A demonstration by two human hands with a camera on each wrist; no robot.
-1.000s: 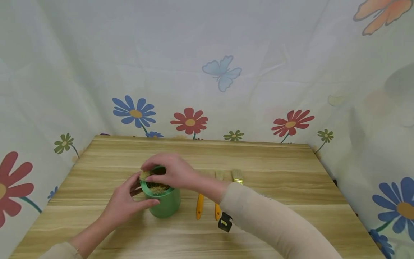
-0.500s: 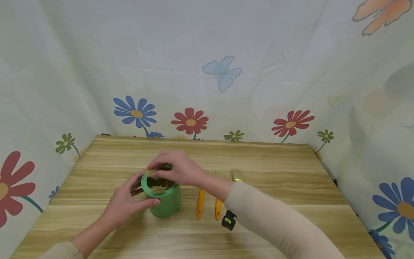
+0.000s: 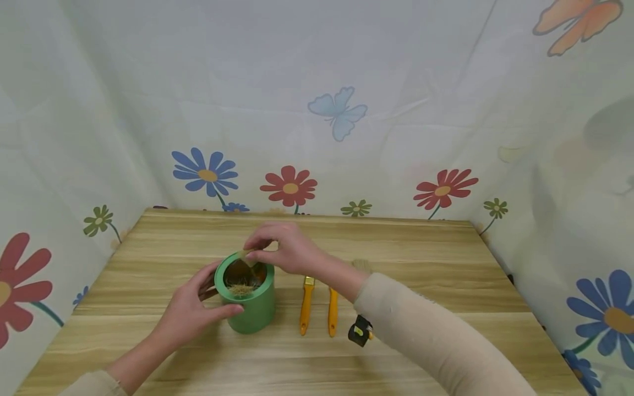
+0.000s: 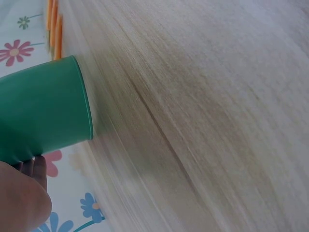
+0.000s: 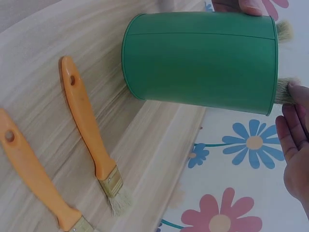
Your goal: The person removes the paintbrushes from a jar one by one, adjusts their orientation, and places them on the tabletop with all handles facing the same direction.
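Left hand: wraps side of green cup, thumb across front wall, fingers behind; steadies it on table.
Right hand: above cup rim, fingertips pinch bristle tip of a brush poking out of cup; grasping it.
Cup: round, smooth plastic, straight walls, upright, left of table centre. Wrist views show plain matte-green wall.
Cup contents: pale straw-like bristles inside, tufts up over rim; brush handles down in cup, not visible.
Loose brushes: two, orange handles, flat, metal band, pale bristles; lie side by side just right of cup, apart from it, bristle ends away from person.
Table: light wood grain, smooth.
Backdrop: white cloth w/ flower + butterfly print.
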